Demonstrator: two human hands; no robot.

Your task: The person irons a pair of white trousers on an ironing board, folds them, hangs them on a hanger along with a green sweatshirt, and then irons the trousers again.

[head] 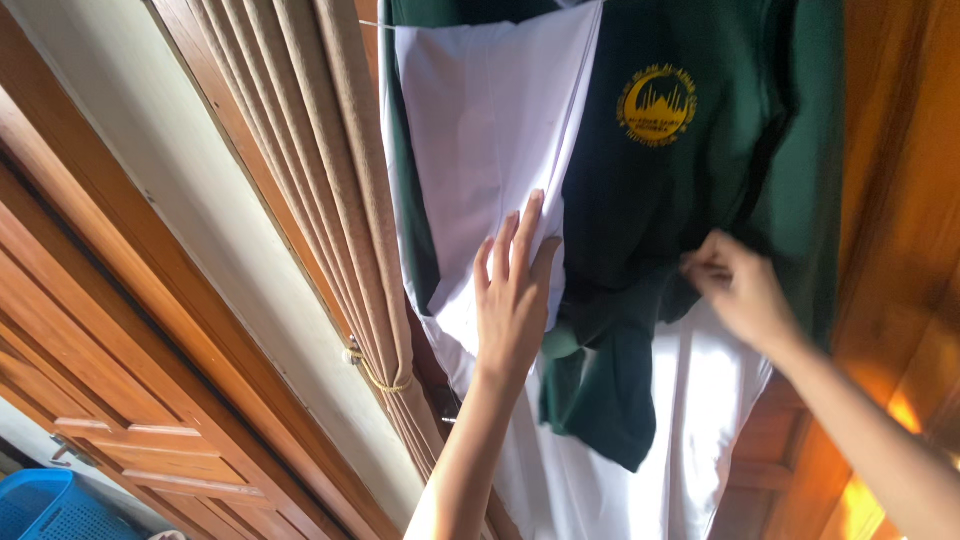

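The green shirt (pixel 690 200) with a yellow round emblem hangs overhead, over a white garment (pixel 490 130). The left hand (pixel 512 300) lies open and flat on the white garment. The right hand (pixel 740 285) pinches green fabric. A tied beige curtain (pixel 330 180) hangs just beside.

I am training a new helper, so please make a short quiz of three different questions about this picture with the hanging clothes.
1. True or false: the left hand lies flat with its fingers spread on the white garment.
2. Which does the right hand pinch? A) the tan curtain B) the dark green garment C) the blue basket
3. Fill in: the round emblem on the green garment is ____ in colour.

Key: 1 true. 2 B. 3 yellow.
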